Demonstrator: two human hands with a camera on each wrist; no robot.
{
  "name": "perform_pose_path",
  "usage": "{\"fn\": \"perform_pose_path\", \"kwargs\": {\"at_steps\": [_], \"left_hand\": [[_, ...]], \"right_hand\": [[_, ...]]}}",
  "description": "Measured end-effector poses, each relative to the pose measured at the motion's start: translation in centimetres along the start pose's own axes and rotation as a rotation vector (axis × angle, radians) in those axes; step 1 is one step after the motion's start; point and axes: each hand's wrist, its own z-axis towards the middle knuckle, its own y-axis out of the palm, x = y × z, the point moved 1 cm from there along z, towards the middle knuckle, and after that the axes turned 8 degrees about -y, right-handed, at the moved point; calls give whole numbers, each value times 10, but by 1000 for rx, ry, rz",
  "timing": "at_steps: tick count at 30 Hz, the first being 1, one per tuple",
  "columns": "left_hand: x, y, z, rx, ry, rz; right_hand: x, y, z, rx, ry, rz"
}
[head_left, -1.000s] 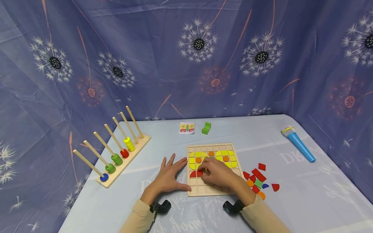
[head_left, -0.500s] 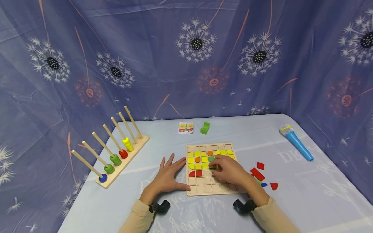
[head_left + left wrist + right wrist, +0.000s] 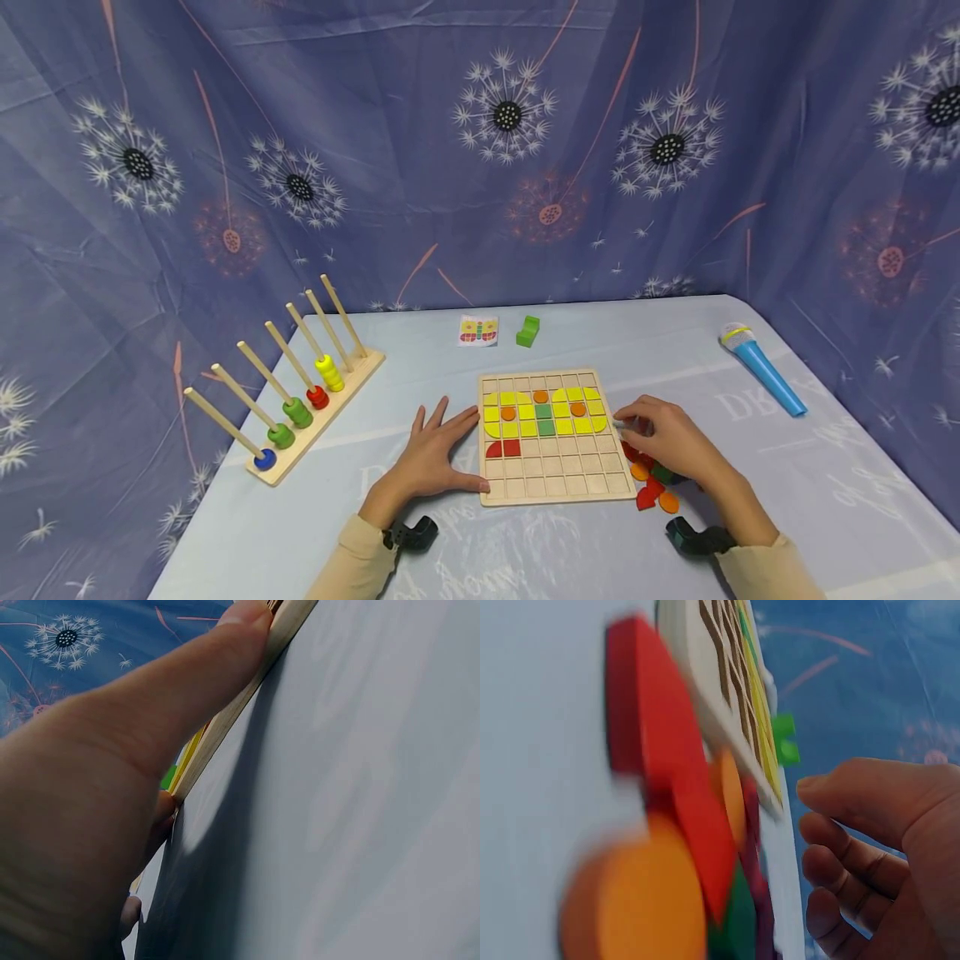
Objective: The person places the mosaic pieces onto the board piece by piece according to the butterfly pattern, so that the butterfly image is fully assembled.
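My left hand (image 3: 427, 458) lies spread at the left side of the wooden grid board (image 3: 555, 483), its index finger and thumb touching the edge. On the board are yellow tiles (image 3: 491, 427), orange discs (image 3: 507, 413), green squares (image 3: 543, 412) and, at the left, a red quarter-round piece beside a red square (image 3: 512, 448). Off the board's right edge, my right hand (image 3: 671, 433) hovers over a loose pile of red pieces (image 3: 664, 712), orange discs (image 3: 668, 502) and a green piece (image 3: 739, 919). Its fingers are loosely bent, with nothing between them in the right wrist view.
Behind the board lie a small butterfly pattern card (image 3: 478, 331) and a green block (image 3: 528, 332). A peg stacker (image 3: 300, 433) with coloured rings stands at the left. Toward the right edge rests a blue toy microphone (image 3: 768, 375). A dandelion-print curtain (image 3: 420, 167) hangs behind the table.
My right hand has left the red square on the board and moved right, across the board, to the loose pieces. My left hand stays at the board's edge.
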Motion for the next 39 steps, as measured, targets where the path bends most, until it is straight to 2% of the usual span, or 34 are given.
{"fn": "perform_pose_path", "kwargs": {"at_steps": [9,15,26,39], "left_hand": [[0,-1,-1,15,18,-5],[0,-2,-2,5,10,-15],[1,-2,-1,8,18,-9],[1,-2,-1,-1,8,-6]], "right_hand": [[35,-28,-34,63,67,-72],[48,-32,-44,46,104,-89],[54,-27,-34,61,80,-110],[34,-17,-16,47,84,-89]]}}
